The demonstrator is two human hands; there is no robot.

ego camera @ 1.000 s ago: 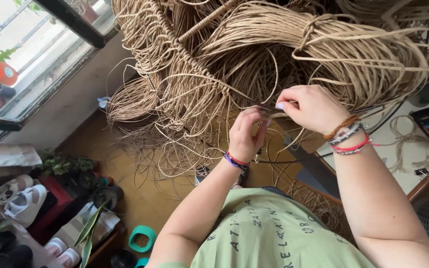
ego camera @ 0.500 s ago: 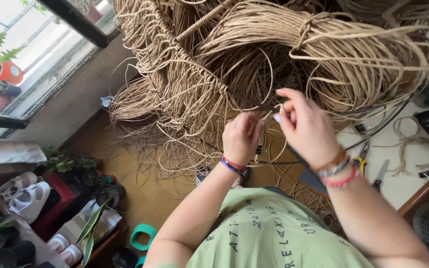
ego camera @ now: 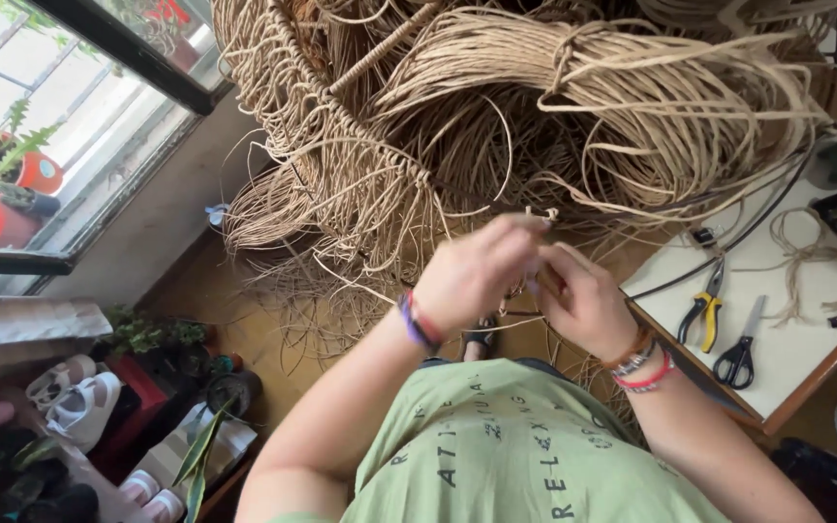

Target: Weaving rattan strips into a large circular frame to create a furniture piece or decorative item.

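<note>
The large mass of tan rattan coils (ego camera: 554, 126) fills the upper frame, its top cut off by the frame edge, with loose strands trailing down toward the floor. Below it, the left hand (ego camera: 472, 271) and right hand (ego camera: 583, 300) meet, motion-blurred, fingers pinched together on thin rattan strands (ego camera: 535, 215) just under the coils; the exact strand gripped cannot be resolved. On the white table (ego camera: 787, 339) at right lie yellow-handled pliers (ego camera: 704, 308) and black scissors (ego camera: 740, 351), well apart from both hands.
</note>
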